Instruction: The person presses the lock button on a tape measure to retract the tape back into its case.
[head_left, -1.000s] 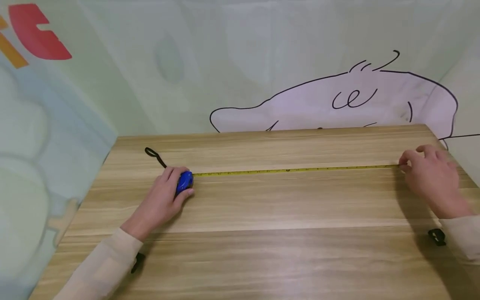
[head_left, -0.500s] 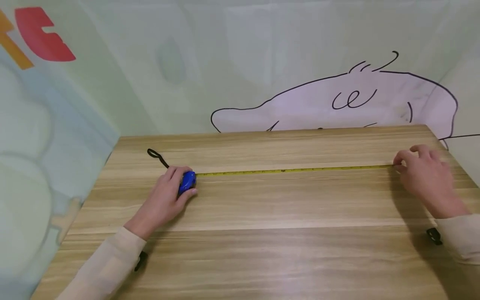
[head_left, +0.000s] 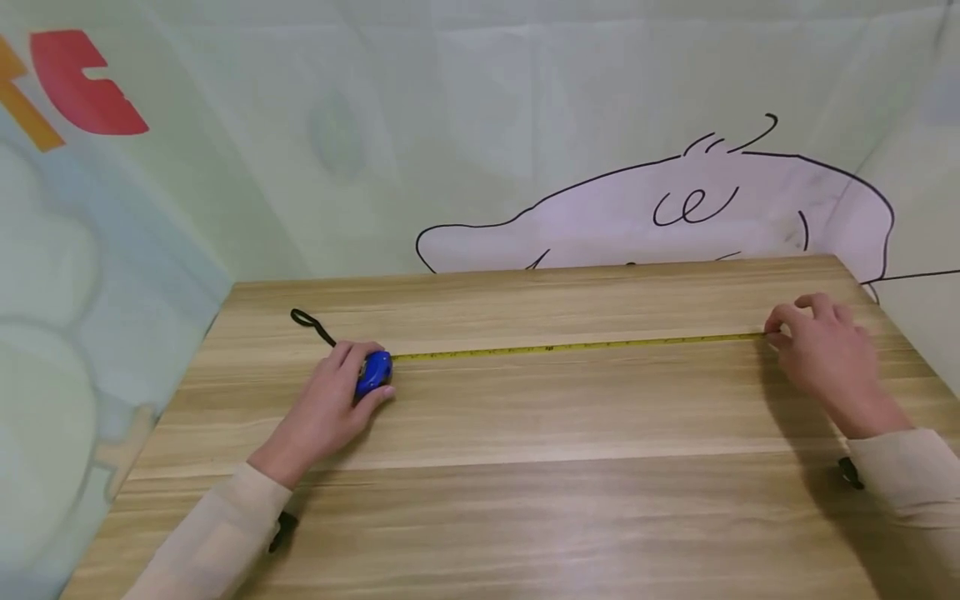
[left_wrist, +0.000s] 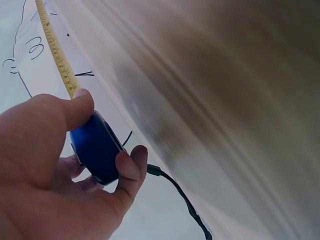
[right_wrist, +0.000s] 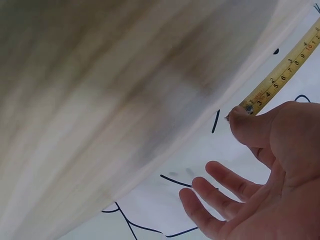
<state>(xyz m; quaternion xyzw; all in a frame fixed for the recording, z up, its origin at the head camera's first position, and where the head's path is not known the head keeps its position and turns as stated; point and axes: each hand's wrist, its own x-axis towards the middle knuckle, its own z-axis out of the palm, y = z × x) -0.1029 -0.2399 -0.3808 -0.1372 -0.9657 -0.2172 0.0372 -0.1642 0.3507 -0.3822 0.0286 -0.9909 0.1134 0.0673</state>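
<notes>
A blue tape measure (head_left: pixel 374 374) is gripped in my left hand (head_left: pixel 326 408) at the left part of the table. Its yellow blade (head_left: pixel 577 346) stretches across to the right, where my right hand (head_left: pixel 832 358) pinches the end between thumb and index finger. In the left wrist view, the thumb and fingers curl around the blue case (left_wrist: pixel 96 147). The right wrist view has the thumb on the blade's end (right_wrist: pixel 253 103), with the other fingers spread loosely away. A black wrist strap (head_left: pixel 311 325) trails from the case.
The wood-grain table (head_left: pixel 525 517) spans most of the head view. Behind it hangs a pale printed backdrop (head_left: pixel 450 108) with a line-drawn figure. Small black straps or devices (head_left: pixel 851 473) show under both sleeves.
My right hand has moved left with the blade's end, so the exposed blade is shorter. The left hand keeps its hold on the case and has barely shifted.
</notes>
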